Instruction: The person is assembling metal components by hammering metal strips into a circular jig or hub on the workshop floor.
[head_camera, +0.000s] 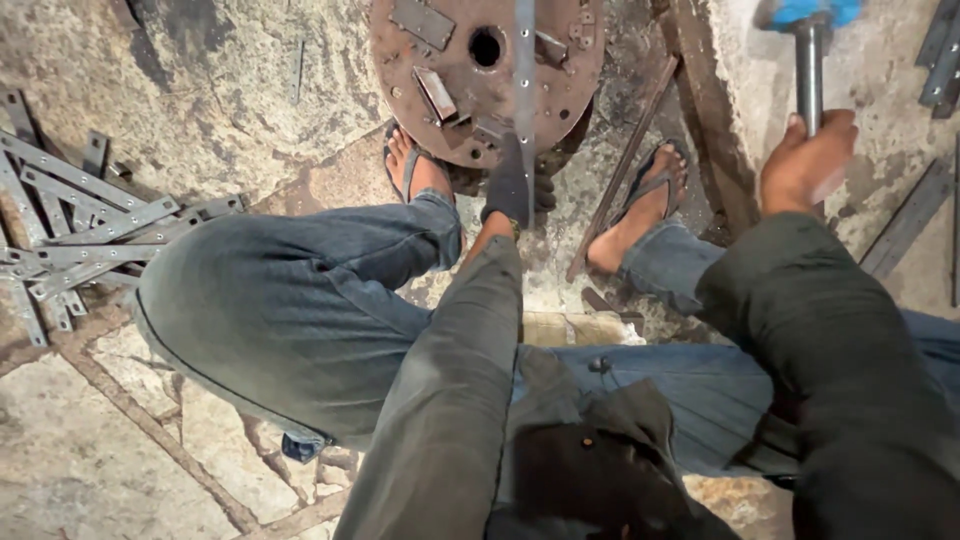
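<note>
Hammer (809, 45) clenched in right hand (806, 160); gloved left hand (512, 190) apparently grips upright metal strip (524, 70).

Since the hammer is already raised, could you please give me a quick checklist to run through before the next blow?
1. Right hand wrapped around the hammer handle: ok.
2. Gloved left hand holds the perforated metal strip over the rusty round plate: ok.
3. Strip seated flat on the plate: cannot tell, it is blurred.
4. Feet clear of the plate: not ok, both sit at its edge in open sandals.
5. Loose strips piled away from the swing: ok.
</note>
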